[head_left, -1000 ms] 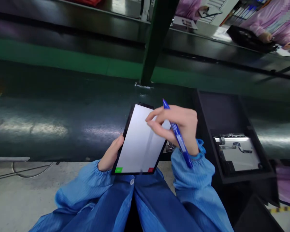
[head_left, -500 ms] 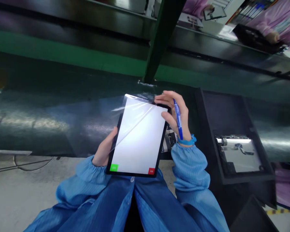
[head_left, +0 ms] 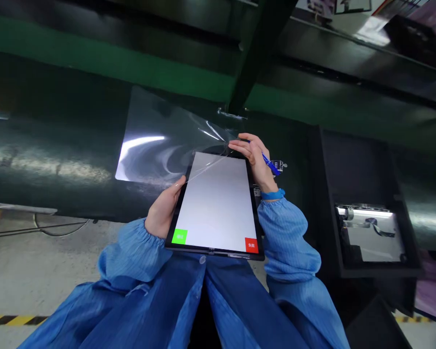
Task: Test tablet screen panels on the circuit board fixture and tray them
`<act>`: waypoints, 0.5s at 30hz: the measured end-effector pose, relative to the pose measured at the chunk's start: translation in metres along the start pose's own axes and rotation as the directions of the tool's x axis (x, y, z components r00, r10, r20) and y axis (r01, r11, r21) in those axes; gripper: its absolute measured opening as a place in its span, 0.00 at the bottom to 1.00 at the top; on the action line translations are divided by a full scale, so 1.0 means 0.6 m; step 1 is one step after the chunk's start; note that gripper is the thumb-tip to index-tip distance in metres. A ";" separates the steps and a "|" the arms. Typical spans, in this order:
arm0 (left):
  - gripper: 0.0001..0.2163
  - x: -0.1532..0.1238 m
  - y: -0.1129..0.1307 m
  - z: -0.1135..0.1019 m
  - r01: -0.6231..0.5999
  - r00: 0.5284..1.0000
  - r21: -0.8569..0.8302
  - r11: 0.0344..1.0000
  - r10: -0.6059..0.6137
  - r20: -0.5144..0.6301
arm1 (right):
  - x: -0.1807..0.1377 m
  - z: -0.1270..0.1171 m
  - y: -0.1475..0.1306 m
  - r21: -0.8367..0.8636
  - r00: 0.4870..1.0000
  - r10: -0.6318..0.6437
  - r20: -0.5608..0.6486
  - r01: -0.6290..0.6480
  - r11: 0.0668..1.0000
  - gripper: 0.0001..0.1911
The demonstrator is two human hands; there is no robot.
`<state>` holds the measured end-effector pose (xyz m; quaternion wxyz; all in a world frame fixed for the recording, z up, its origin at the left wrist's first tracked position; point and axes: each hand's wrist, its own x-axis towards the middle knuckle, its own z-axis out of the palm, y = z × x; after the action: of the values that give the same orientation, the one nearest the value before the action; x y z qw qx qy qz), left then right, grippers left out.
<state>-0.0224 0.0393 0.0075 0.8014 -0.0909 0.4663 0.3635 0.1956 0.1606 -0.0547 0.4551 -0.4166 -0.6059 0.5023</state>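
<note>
A tablet-like display panel (head_left: 220,203) with a lit white screen, a green square and a red square at its near corners, is tilted in front of my body. My left hand (head_left: 164,207) grips its left edge, thumb on the front and fingers hidden behind. At the panel's far right corner, my right hand (head_left: 254,157) pinches the corner of a clear plastic film (head_left: 156,140). This film spreads leftward over the bench, its edge crossing the panel's upper left. A blue pen (head_left: 271,165) is tucked in my right hand as well. A blue band circles the right wrist.
At the right a black tray (head_left: 381,269) holds a part with a white sheet and a ribbon cable (head_left: 380,228). A dark post (head_left: 252,63) rises from the dark green bench (head_left: 51,131). Small metal parts (head_left: 278,166) lie beside my right hand.
The clear film has been pulled up and left, away from most of the screen. My right hand has closed into a pinch and turned. The panel has tilted and shifted slightly right in view.
</note>
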 end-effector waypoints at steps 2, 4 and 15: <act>0.23 0.000 0.001 0.000 -0.005 1.000 -0.003 1.000 0.005 0.000 | 0.001 0.000 0.003 0.007 1.000 0.007 0.007 -0.007 1.000 0.25; 0.23 0.000 0.004 0.000 0.013 1.000 -0.034 0.999 -0.013 0.010 | 0.001 0.000 0.004 -0.008 1.000 0.022 0.013 -0.022 1.000 0.27; 0.20 0.011 0.007 -0.005 -0.132 0.987 0.017 0.991 0.130 0.094 | 0.000 -0.004 0.006 0.042 0.999 0.035 0.023 -0.036 0.998 0.27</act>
<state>-0.0254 0.0439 0.0011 0.7973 -0.0336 0.4381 0.4137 0.1981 0.1619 -0.0580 0.4481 -0.4121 -0.5926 0.5274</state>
